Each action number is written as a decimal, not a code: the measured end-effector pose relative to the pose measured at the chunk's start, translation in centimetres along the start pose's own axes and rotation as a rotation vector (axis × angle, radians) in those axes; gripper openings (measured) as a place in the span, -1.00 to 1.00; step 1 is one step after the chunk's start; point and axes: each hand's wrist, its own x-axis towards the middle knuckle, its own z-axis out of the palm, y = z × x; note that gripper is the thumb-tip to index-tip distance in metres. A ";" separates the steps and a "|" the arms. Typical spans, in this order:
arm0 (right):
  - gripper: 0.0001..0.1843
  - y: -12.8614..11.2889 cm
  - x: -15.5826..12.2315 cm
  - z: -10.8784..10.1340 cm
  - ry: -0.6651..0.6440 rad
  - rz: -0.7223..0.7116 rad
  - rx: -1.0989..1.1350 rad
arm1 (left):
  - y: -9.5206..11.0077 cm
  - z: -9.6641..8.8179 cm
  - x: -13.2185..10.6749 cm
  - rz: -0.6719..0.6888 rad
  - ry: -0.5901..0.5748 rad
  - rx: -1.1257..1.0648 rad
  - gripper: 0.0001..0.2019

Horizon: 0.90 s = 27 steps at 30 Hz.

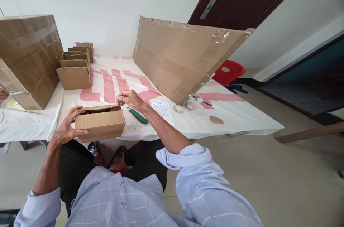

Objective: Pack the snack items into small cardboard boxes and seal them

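Note:
A small brown cardboard box [100, 122] sits at the near edge of the table [242, 116], its top flaps almost shut. My left hand [67, 126] grips the box's left end, fingers wrapped over the top corner. My right hand [130, 98] hovers at the box's far right corner, its fingers pinched together at the flap edge; what they pinch is too small to make out. A green-handled cutter [137, 116] lies on the table just right of the box, under my right forearm.
A sticker sheet [161, 108] and two tape rolls [184, 107] lie to the right. A large flattened carton [182, 58] leans across the table. Several small open boxes [76, 67] and a big taped carton [28, 57] stand at the left. A red stool [228, 72] stands behind.

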 end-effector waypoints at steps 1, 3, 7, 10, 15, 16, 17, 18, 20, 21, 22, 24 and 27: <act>-0.53 0.2 0.1 0.1 0.027 0.020 0.044 | 0.0 0.0 0.0 0.005 0.007 0.002 -0.28; -0.50 0.7 0.4 0.4 0.102 0.062 0.144 | -0.1 -0.1 0.0 0.012 0.015 0.004 -0.27; -0.49 1.7 0.5 0.7 0.296 0.082 0.302 | -0.1 -0.4 0.3 0.011 0.027 0.007 -0.22; -0.48 2.9 -0.5 0.4 0.377 0.037 0.311 | 0.0 -0.8 1.1 -0.017 0.094 0.009 -0.14; -0.50 6.3 -4.4 -2.7 0.555 0.025 -0.025 | -0.2 -1.6 2.6 -0.064 0.197 0.109 -0.23; -0.51 7.0 -5.4 -4.0 0.611 0.046 -0.126 | -0.3 -1.7 2.8 -0.074 0.223 0.145 -0.26; -0.53 7.6 -6.5 -5.5 0.666 0.069 -0.218 | -0.4 -1.7 3.0 -0.084 0.251 0.175 -0.27; -0.56 8.2 -7.6 -7.3 0.714 0.091 -0.284 | -0.5 -1.6 3.1 -0.093 0.274 0.196 -0.28; -0.63 9.1 -9.6 -11.2 0.802 0.137 -0.391 | -0.5 -1.4 3.1 -0.112 0.313 0.202 -0.28; -0.66 9.4 -10.6 -13.2 0.847 0.165 -0.452 | -0.4 -1.3 3.1 -0.126 0.326 0.199 -0.28; -0.70 9.7 -11.4 -15.2 0.890 0.196 -0.517 | -0.3 -1.2 3.1 -0.142 0.334 0.201 -0.28; -0.75 10.1 -12.8 -18.7 0.958 0.261 -0.647 | -0.1 -1.0 3.0 -0.166 0.336 0.220 -0.29; -0.75 11.0 -13.9 -22.6 1.004 0.350 -0.822 | -0.2 -1.1 2.9 -0.185 0.337 0.236 -0.28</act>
